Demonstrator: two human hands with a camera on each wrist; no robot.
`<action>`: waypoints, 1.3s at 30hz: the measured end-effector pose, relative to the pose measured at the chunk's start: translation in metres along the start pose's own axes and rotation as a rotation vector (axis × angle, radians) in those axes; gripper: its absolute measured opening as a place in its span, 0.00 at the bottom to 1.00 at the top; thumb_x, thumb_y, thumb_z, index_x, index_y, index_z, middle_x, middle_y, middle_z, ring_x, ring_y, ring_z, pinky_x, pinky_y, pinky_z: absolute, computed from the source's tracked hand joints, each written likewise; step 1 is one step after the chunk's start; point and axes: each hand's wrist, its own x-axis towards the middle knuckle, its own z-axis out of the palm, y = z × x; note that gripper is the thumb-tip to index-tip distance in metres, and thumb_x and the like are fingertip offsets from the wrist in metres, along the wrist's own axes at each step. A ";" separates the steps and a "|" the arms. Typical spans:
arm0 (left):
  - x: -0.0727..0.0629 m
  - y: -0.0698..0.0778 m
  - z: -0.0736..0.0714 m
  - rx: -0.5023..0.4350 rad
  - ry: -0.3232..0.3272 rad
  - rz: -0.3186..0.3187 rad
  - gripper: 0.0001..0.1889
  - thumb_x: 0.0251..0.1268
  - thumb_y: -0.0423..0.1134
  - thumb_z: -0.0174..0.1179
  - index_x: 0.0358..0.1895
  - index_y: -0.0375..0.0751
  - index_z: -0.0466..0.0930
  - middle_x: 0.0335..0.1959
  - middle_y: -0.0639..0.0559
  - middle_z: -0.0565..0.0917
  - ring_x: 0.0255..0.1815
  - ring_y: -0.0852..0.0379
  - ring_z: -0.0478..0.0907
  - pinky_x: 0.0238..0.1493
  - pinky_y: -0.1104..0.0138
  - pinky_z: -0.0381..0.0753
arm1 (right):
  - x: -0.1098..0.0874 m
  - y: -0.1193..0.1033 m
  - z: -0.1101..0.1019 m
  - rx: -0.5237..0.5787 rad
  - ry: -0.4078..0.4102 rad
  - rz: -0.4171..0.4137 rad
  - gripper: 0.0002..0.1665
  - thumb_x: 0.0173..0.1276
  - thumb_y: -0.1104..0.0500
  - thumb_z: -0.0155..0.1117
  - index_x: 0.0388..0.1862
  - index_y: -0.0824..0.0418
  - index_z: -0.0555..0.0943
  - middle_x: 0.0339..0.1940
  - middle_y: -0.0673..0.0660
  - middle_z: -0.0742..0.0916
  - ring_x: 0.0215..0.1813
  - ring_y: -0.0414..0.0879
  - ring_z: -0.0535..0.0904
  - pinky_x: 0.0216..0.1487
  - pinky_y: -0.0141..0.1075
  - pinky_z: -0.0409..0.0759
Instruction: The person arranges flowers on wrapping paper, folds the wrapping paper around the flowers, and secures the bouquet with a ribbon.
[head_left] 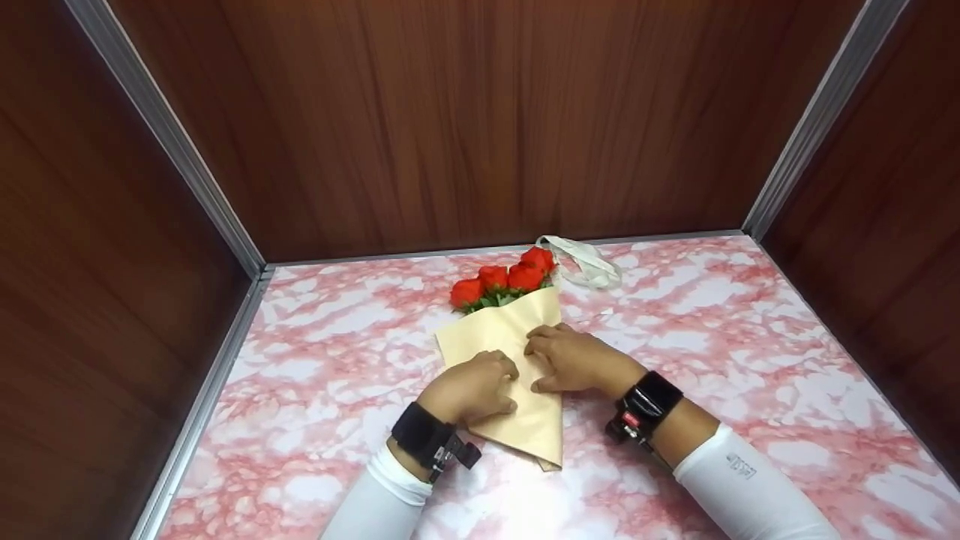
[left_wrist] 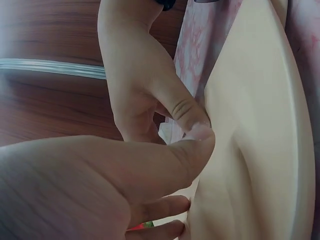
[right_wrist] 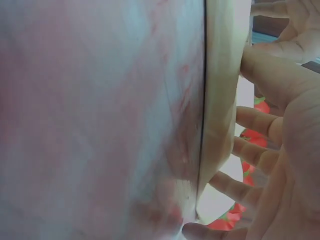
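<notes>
A bouquet of red roses (head_left: 493, 278) lies on the table, its blooms toward the back. Cream wrapping paper (head_left: 487, 330) is folded around the stems and narrows toward the front. My left hand (head_left: 471, 386) rests on the left part of the paper, with thumb and fingertips against the surface in the left wrist view. On the paper's right side, my right hand (head_left: 583, 361) touches it with fingers spread; the right wrist view shows those fingertips (right_wrist: 250, 120) along the wrap. The stems are hidden inside the paper.
A loop of pale ribbon (head_left: 589, 264) lies behind and to the right of the roses. The table (head_left: 315, 420) has a pink-and-white marbled top. Brown wood-look panels (head_left: 465, 127) with metal edging enclose it at the back and both sides.
</notes>
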 end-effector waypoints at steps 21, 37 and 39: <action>0.001 -0.004 0.005 -0.019 0.100 0.030 0.26 0.69 0.50 0.79 0.67 0.50 0.87 0.78 0.44 0.74 0.76 0.45 0.70 0.68 0.56 0.85 | -0.058 0.025 -0.026 -0.093 -0.032 0.102 0.32 0.46 0.46 0.95 0.47 0.52 0.87 0.50 0.51 0.84 0.44 0.49 0.80 0.45 0.48 0.85; -0.002 -0.008 0.007 -0.053 0.045 -0.023 0.26 0.72 0.51 0.78 0.68 0.49 0.86 0.78 0.44 0.76 0.79 0.44 0.71 0.75 0.53 0.82 | -0.077 0.043 -0.032 0.034 -0.034 0.137 0.33 0.48 0.51 0.95 0.52 0.54 0.88 0.56 0.53 0.85 0.49 0.47 0.77 0.49 0.43 0.81; -0.001 -0.007 0.007 -0.055 0.039 -0.024 0.27 0.72 0.50 0.79 0.70 0.49 0.86 0.75 0.45 0.77 0.74 0.45 0.72 0.73 0.53 0.83 | -0.079 0.043 -0.033 0.037 -0.038 0.139 0.33 0.47 0.52 0.94 0.51 0.55 0.88 0.55 0.54 0.85 0.48 0.47 0.77 0.49 0.43 0.80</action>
